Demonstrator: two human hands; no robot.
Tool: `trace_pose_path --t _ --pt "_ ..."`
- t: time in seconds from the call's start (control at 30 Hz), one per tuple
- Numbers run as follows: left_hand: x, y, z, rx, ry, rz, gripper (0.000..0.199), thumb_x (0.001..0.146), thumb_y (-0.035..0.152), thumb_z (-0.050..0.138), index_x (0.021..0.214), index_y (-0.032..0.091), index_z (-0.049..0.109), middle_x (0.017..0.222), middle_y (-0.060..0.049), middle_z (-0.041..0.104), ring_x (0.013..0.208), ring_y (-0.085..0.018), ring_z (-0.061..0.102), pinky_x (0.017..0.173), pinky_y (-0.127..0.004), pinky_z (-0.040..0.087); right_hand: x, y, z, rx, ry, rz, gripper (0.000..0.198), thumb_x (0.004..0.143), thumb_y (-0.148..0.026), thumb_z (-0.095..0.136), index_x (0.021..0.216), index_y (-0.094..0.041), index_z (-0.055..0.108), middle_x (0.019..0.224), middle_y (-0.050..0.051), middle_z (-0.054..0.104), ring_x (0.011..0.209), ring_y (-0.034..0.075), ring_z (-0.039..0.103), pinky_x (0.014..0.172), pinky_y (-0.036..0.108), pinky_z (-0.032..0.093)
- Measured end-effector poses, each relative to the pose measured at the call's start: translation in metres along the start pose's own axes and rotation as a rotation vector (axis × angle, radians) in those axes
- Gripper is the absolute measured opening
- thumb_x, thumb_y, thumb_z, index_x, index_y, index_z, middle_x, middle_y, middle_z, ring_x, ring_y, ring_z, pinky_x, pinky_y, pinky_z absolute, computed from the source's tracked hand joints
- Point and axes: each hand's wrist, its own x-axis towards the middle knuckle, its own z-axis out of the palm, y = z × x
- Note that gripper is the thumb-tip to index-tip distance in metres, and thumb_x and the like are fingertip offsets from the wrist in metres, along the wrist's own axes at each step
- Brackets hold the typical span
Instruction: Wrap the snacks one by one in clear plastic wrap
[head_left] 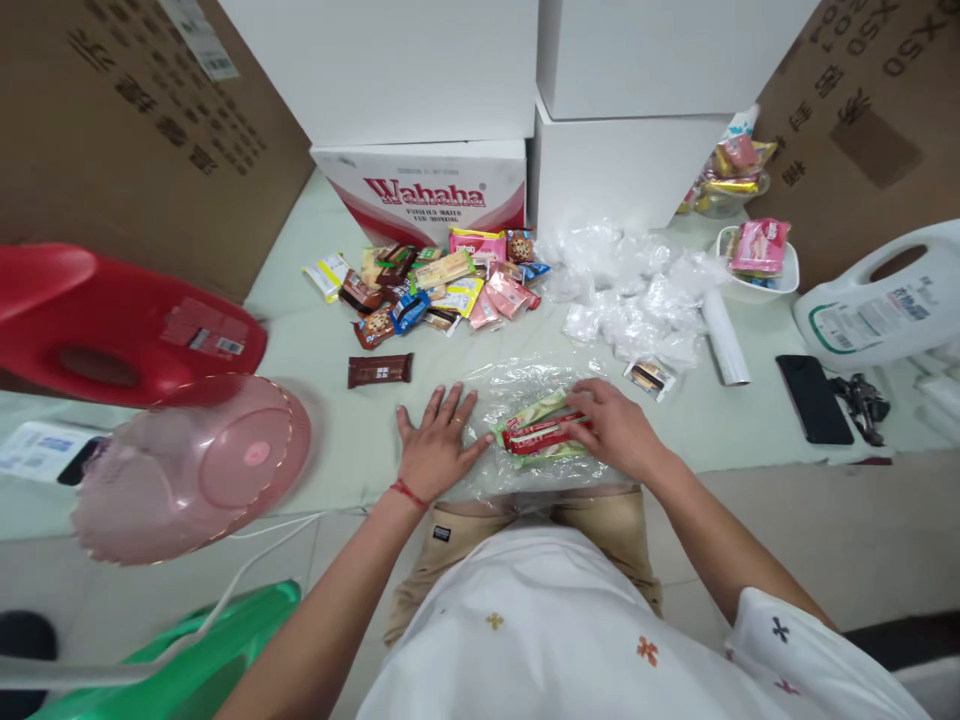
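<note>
A clear sheet of plastic wrap (487,385) lies spread on the table at its front edge. On it sit a red wrapped snack bar (536,437) and green snack packets (544,408), side by side. My left hand (436,445) is flat with fingers spread at the wrap's left side, its thumb tip close to the packets' left end. My right hand (611,425) curls its fingers over the right end of the red bar, closed on it; part of the packets is hidden beneath. A brown snack bar (379,370) lies alone beyond my left hand.
A pile of mixed wrapped snacks (442,285) lies before the Wahaha box (435,190). Crumpled clear plastic (637,280) and a white roll (725,340) are to its right. A pink bowl (247,470) and red jug (127,325) stand left; a phone (814,398) and white jug (877,300) right.
</note>
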Motion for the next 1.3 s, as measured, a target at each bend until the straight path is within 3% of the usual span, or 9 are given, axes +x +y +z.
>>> trace_pose_path --t 0.13,0.27,0.5,0.63,0.73,0.87,1.03,1.17,1.3 --pt "0.0 0.0 0.002 0.014 0.006 -0.004 0.068 0.101 0.06 0.039 0.163 0.034 0.033 0.172 -0.008 0.026 0.159 -0.038 0.022 0.119 -0.08 0.002 0.017 -0.014 0.017 -0.097 -0.077 -0.315 0.085 0.086 -0.057 0.077 0.156 -0.018 0.047 0.152 0.017 0.055 0.15 0.039 0.032 0.125 0.064 0.019" --pt "-0.001 0.003 0.007 0.027 0.036 -0.022 0.067 0.101 0.06 0.04 0.163 0.036 0.033 0.172 -0.007 0.027 0.16 -0.037 0.021 0.121 -0.077 0.0 0.019 -0.014 0.038 -0.18 -0.086 -0.382 0.075 0.089 -0.051 0.076 0.15 -0.014 0.052 0.135 0.018 0.065 0.149 0.037 0.036 0.127 0.065 0.009" --pt "-0.001 0.002 0.008 -0.022 0.071 -0.009 0.064 0.102 0.057 0.041 0.161 0.034 0.037 0.17 -0.011 0.031 0.158 -0.037 0.026 0.12 -0.078 0.001 0.018 -0.013 0.054 -0.174 0.006 -0.375 0.065 0.092 -0.06 0.069 0.138 -0.016 0.062 0.123 0.018 0.069 0.139 0.037 0.047 0.126 0.065 0.016" --pt "-0.006 -0.005 -0.004 -0.116 0.154 0.0 0.059 0.102 0.051 0.041 0.158 0.031 0.045 0.172 -0.012 0.028 0.158 -0.035 0.027 0.122 -0.073 0.013 0.01 -0.011 0.032 -0.048 0.082 -0.347 0.072 0.092 -0.066 0.064 0.146 -0.019 0.056 0.141 0.018 0.062 0.144 0.037 0.041 0.125 0.068 0.014" --pt "-0.025 -0.012 -0.013 -0.168 0.335 0.033 0.052 0.099 0.045 0.05 0.149 0.032 0.056 0.171 -0.01 0.032 0.16 -0.033 0.023 0.126 -0.063 0.02 -0.023 0.003 0.004 0.072 0.248 -0.26 0.05 0.099 -0.049 0.06 0.141 -0.022 0.06 0.133 0.016 0.065 0.134 0.034 0.052 0.117 0.062 0.035" --pt "-0.068 -0.013 -0.006 -0.206 0.491 0.283 0.057 0.088 0.033 0.064 0.144 0.039 0.057 0.159 -0.006 0.051 0.156 -0.032 0.034 0.127 -0.062 0.022 -0.086 0.027 -0.004 0.071 0.3 -0.265 0.038 0.096 -0.032 0.065 0.133 -0.027 0.065 0.11 0.013 0.069 0.116 0.033 0.061 0.099 0.055 0.053" --pt "-0.089 -0.003 0.019 -0.153 0.312 0.628 0.055 0.087 0.016 0.06 0.135 0.044 0.061 0.145 -0.003 0.065 0.147 -0.027 0.049 0.127 -0.068 0.01 -0.128 0.05 0.036 -0.139 0.094 -0.41 0.054 0.097 -0.018 0.063 0.148 -0.033 0.056 0.136 0.008 0.066 0.13 0.028 0.056 0.119 0.059 0.043" --pt "-0.074 -0.003 0.024 -0.202 0.249 0.469 0.037 0.093 0.022 0.058 0.128 0.031 0.067 0.136 -0.01 0.071 0.14 -0.027 0.056 0.127 -0.068 0.009 -0.123 0.056 0.054 -0.094 0.183 -0.376 0.045 0.097 -0.01 0.058 0.131 -0.036 0.069 0.129 0.006 0.071 0.121 0.024 0.061 0.112 0.051 0.05" --pt "-0.062 -0.009 0.018 -0.31 0.228 0.301 0.023 0.099 0.03 0.052 0.103 0.027 0.074 0.131 -0.008 0.073 0.142 -0.025 0.054 0.129 -0.06 0.014 -0.099 0.048 0.032 0.09 0.238 -0.312 0.024 0.099 -0.021 0.059 0.112 -0.03 0.077 0.119 0.009 0.074 0.11 0.027 0.063 0.098 0.05 0.054"
